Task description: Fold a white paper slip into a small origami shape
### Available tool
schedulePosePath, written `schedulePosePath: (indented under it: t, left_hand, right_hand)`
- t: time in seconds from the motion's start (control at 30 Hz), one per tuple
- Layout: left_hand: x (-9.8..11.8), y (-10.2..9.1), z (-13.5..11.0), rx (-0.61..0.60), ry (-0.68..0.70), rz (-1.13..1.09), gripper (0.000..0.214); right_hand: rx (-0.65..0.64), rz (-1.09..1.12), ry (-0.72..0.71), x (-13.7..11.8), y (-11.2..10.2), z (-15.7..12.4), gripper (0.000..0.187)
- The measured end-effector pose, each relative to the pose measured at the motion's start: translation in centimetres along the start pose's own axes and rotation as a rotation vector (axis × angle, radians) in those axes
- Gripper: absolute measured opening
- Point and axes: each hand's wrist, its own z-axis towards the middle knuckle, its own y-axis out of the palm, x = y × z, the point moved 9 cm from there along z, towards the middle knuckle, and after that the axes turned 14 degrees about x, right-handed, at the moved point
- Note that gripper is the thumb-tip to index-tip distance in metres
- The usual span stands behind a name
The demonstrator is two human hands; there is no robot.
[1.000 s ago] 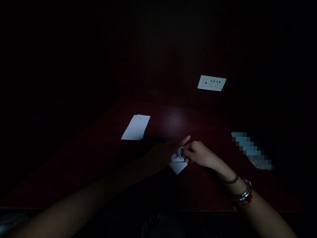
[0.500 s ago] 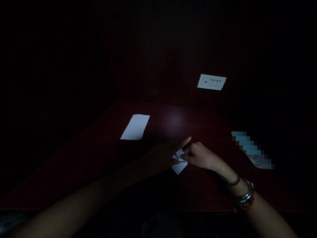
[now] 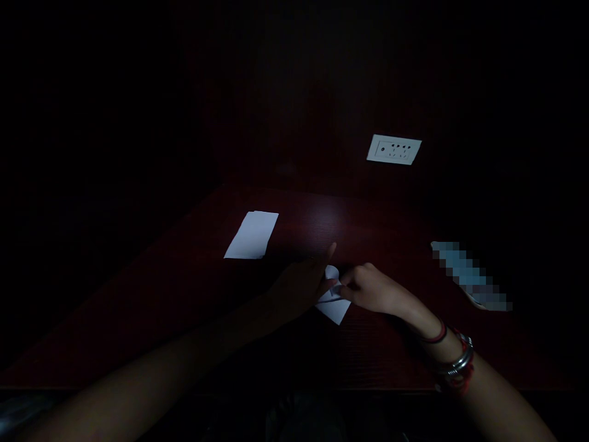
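Observation:
A small white piece of paper lies on the dark red table with its upper part curled up between my hands. My left hand, in deep shadow, holds the paper from the left. Its thumb presses on the sheet while one finger points up and away; the other fingers are too dark to make out. From the right, my right hand pinches the paper's edge with curled fingers. Bangles and red cords circle my right wrist.
A thin stack of white paper lies farther back on the left of the table. To the right rests a flat, blurred-out object, perhaps a phone. A white socket plate is on the back wall. The surroundings are very dark.
The paper's upper part has curled up more, and its lower corner has shifted slightly right. My left hand's raised finger has drawn back to the left. My right hand stays nearly in place.

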Motion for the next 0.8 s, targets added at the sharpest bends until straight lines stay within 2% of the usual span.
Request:
schedulePosePath:
  t: [0.23,0.33,0.5,0.7,0.8]
  left_hand:
    - [0.6,0.0,0.0,-0.025,0.074,-0.06,0.037]
    - [0.4,-0.2,0.0,-0.008,0.015,-0.157,0.031]
    - [-0.4,-0.1,0.0,-0.001,-0.093,-0.304,0.024]
    - [-1.5,-0.4,0.3,0.075,-0.179,-0.292,0.025]
    - [-2.0,0.2,0.4,0.047,-0.23,-0.343,0.024]
  right_hand:
    - [-0.03,0.052,0.034,0.3,0.2,0.1,0.025]
    - [-0.055,0.106,0.068,0.3,0.4,0.1,0.028]
    - [0.052,0.104,0.162,1.4,-0.1,0.5,0.019]
    - [0.144,0.24,0.186,2.0,-0.1,0.9,0.02]
    - [0.155,0.334,0.211,2.5,0.3,1.1,0.017]
